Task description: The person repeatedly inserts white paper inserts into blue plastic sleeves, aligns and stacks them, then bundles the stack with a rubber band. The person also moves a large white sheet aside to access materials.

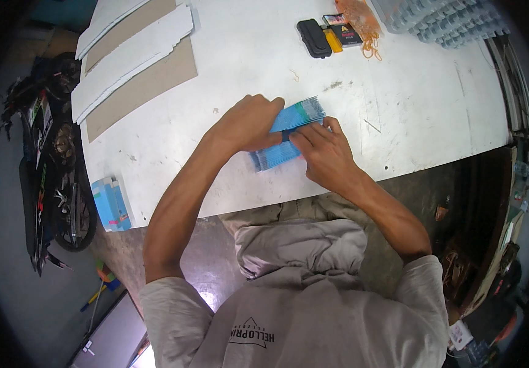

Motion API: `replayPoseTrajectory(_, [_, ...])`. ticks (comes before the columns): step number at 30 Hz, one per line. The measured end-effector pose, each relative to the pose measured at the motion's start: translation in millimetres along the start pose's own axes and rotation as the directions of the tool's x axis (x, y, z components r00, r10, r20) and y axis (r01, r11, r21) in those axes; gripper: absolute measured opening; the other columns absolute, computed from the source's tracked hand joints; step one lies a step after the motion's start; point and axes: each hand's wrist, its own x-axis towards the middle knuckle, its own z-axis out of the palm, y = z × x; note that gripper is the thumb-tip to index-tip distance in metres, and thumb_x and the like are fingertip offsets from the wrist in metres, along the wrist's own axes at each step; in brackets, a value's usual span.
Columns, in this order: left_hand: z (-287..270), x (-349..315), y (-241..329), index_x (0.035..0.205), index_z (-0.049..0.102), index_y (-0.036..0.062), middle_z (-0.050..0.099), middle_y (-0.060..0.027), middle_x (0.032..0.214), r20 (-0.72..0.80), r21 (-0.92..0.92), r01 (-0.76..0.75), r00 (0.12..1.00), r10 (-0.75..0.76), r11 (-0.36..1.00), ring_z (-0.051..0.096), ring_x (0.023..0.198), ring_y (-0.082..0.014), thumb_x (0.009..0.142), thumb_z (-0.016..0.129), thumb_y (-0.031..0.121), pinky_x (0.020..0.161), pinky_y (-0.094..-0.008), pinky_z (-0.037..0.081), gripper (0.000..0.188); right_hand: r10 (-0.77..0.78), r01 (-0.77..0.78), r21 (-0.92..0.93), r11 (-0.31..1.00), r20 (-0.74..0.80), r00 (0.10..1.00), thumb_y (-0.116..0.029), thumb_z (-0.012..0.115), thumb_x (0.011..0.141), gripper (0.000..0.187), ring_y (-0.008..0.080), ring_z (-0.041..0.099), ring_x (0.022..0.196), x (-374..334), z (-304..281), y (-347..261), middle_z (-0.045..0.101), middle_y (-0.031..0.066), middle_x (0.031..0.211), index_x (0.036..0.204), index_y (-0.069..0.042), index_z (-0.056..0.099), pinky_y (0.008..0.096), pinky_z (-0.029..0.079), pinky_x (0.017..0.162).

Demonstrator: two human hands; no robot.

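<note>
Over the white table, both my hands are closed round a bundle of blue printed card pieces (280,156), edges lined up in tight layers. The bundle lies slantwise in two parts, with a green band and pale edges at its far right end. My left hand (249,122) grips it from the left, fingers partly hidden behind the cards. My right hand (324,150) holds the near right side, its fingertips bent onto the middle between the two parts. A dark strip shows at that middle, too small to name.
White and grey board stacks (142,67) lie at the table's far left. A blue card stack (110,205) stands at the near left corner. Farther right are a black case (313,38), a yellow lighter (332,40), orange rubber bands (372,46) and clear plastic trays (445,21). A motorcycle (62,153) stands left.
</note>
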Motion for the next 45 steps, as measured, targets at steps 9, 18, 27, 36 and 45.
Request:
replayPoseTrajectory(9, [80,-33,-15,0.121,0.066,-0.0066,0.078,-0.0166,0.103,-0.405,-0.822,-0.231,0.879,-0.25,0.52,0.075,0.091,-0.0171,0.093,0.077,0.006,0.082,-0.0325,0.061,0.032,0.513,-0.339,0.94,0.022,0.281,0.811,-0.002,0.083,0.085,0.039,0.0204,0.07,0.095,-46,-44,13,0.074,0.0139,0.11,0.12,0.005,0.065,0.0391,0.06,0.085])
replayPoseTrajectory(18, [120,-20,7,0.124,0.063,-0.0086,0.076,-0.0195,0.112,-0.35,-0.926,-0.275,0.881,-0.317,0.258,0.073,0.102,-0.0188,0.098,0.072,0.005,0.087,-0.0331,0.06,0.031,0.594,-0.275,0.89,-0.364,0.449,0.667,0.0,0.079,0.091,0.032,0.0188,0.071,0.097,-41,10,14,0.074,0.0151,0.111,0.12,0.006,0.066,0.0342,0.062,0.084])
replayPoseTrajectory(27, [136,-22,15,0.125,0.059,-0.0067,0.073,-0.0191,0.113,-0.278,-0.959,-0.212,0.837,-0.471,0.189,0.072,0.104,-0.0221,0.095,0.078,0.026,0.089,-0.0361,0.058,0.048,0.622,-0.324,0.895,-0.307,0.446,0.643,-0.004,0.081,0.091,0.032,0.018,0.072,0.093,-28,9,3,0.076,0.0151,0.104,0.117,0.007,0.068,0.0324,0.062,0.083])
replayPoseTrajectory(36, [93,-17,40,0.12,0.06,-0.0037,0.074,-0.0174,0.105,-0.341,-0.848,-0.043,0.808,-0.481,0.528,0.074,0.092,-0.0249,0.079,0.091,0.032,0.081,-0.038,0.059,0.062,0.679,-0.627,0.612,0.482,0.19,0.709,-0.014,0.088,0.085,0.034,0.0208,0.07,0.09,-32,-21,4,0.075,0.0152,0.099,0.11,0.005,0.074,0.0358,0.057,0.08])
replayPoseTrajectory(45, [62,-25,23,0.142,0.049,-0.0091,0.063,-0.018,0.114,-0.376,0.053,0.036,0.926,-0.013,0.998,0.06,0.108,-0.0317,0.069,0.089,0.032,0.094,-0.0434,0.047,0.093,0.332,-0.006,0.767,0.642,-0.271,0.904,-0.021,0.087,0.082,0.066,0.0381,0.061,0.124,0,-77,-13,0.065,0.0217,0.13,0.138,0.002,0.06,0.0458,0.048,0.107])
